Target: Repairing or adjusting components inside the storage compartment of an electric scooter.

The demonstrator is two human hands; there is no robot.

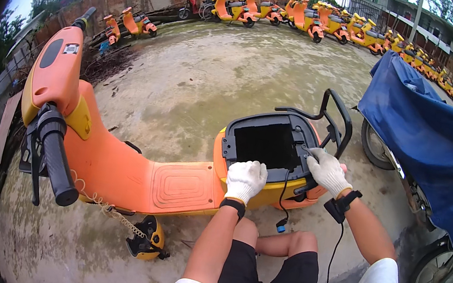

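Note:
An orange and yellow electric scooter (114, 165) stands side-on in front of me, handlebar to the left. Where its seat would be, a black-rimmed compartment (229, 142) lies open with a dark inside. My left hand (246, 179), in a white knit glove, is closed in a fist at the near left corner of the rim; what it holds, if anything, is hidden. My right hand (325, 169), gloved too, has bent fingers at the right rim; a small pinkish piece shows beside it. From the compartment's near side hangs a black cable (282, 196) with a blue-ended connector (281, 228).
A black rear rack (345, 116) rises behind the compartment. On the concrete lies a yellow and black helmet (149, 239), tied by a coiled cord (108, 205). A blue cover (429, 145) drapes a vehicle at right. Several scooters (307, 18) line the far wall.

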